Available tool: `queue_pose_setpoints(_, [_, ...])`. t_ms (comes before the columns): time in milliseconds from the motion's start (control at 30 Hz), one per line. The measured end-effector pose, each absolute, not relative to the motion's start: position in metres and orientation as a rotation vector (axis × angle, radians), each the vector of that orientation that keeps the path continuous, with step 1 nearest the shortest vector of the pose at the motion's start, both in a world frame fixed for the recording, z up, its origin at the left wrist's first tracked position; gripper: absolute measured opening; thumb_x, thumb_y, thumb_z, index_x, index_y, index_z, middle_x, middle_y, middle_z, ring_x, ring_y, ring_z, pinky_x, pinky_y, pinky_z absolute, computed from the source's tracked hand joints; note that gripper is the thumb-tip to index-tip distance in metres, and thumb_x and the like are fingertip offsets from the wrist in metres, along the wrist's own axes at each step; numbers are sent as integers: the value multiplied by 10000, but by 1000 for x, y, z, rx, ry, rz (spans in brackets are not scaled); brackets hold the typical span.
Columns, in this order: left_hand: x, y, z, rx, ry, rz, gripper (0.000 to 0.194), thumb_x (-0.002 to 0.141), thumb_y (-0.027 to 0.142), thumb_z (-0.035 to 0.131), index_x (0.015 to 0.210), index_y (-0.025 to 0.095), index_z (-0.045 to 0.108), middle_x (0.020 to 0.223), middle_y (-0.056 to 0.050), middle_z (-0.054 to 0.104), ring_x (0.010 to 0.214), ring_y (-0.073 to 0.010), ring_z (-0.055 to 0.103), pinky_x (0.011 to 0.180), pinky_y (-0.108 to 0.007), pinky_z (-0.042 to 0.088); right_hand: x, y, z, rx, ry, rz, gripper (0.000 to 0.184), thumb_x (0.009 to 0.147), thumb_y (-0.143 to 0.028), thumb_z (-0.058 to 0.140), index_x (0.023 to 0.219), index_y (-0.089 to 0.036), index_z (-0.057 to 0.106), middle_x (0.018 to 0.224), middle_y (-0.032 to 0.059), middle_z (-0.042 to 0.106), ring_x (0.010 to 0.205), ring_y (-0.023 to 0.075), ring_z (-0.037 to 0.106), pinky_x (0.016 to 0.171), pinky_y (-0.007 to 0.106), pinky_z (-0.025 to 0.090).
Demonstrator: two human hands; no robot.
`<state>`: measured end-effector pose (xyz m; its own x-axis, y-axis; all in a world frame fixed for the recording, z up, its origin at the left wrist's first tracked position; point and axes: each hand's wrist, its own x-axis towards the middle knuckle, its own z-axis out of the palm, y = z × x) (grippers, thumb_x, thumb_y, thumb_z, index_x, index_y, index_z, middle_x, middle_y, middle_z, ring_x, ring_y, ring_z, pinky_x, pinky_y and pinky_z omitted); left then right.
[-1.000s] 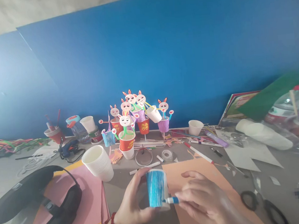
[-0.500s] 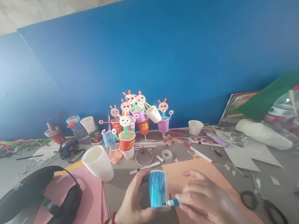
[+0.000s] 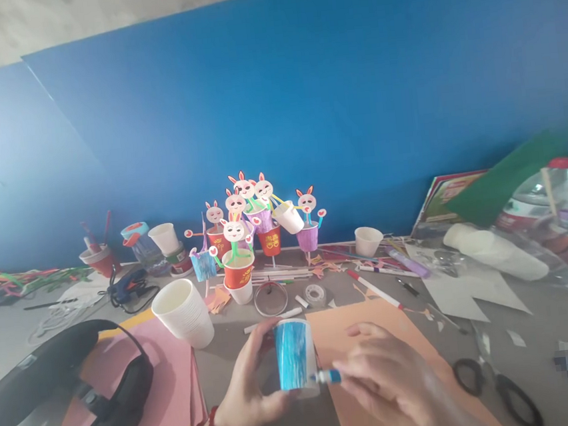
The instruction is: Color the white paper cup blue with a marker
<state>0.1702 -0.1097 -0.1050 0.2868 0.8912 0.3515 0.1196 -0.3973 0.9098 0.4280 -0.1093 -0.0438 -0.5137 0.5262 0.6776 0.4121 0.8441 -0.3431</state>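
My left hand (image 3: 252,377), with a red bead bracelet at the wrist, is closed around a paper cup (image 3: 295,354). Blue strokes cover most of the cup's visible side, with a white strip at its right. A blue marker (image 3: 328,376) is pinched in my right hand (image 3: 385,377), its tip at the cup's lower right side. Orange paper (image 3: 364,319) lies under my right hand. Just behind the cup are a white pen (image 3: 274,320), a tape roll (image 3: 315,295) and a ring-shaped band (image 3: 271,299).
Rabbit-faced cup figures (image 3: 239,265) stand at the back. Stacked white cups (image 3: 183,313), pink paper (image 3: 172,384) and a black headset (image 3: 100,391) are on the left. Scissors (image 3: 491,377), a red-capped pen (image 3: 374,288) and white paper scraps (image 3: 472,288) lie on the right.
The cup has turned slightly, showing more white at its right side. The marker tip has shifted a little up along it. The whole view has drifted slightly.
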Motion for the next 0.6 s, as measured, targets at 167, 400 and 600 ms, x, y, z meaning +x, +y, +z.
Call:
queue_pose_setpoints(167, [173,-112,-107,1735,834,1185,777,744,322,757,1419,276,373,1379,-127,531,1276,-360,549,1063,-482,456,430,-101,-52,-891,-2081,73,132,985,-185,519,944,-238,633,753,4,754,639,186,693,805,377,552])
queue_pose_setpoints(400, [173,-113,-108,1727,840,1204,755,757,365,760,1403,278,379,1345,-124,548,1243,-350,569,1044,-477,468,428,-104,-51,-761,-2129,87,168,968,-119,526,1004,-241,636,750,-15,744,630,152,684,929,412,535])
queue_pose_setpoints(600, [172,-111,-107,1691,903,1199,762,746,356,776,1385,266,371,1364,-132,540,1272,-355,551,1063,-491,455,427,-111,-41,-604,-2261,182,159,944,-115,532,912,-218,649,683,-34,688,592,110,632,948,370,538])
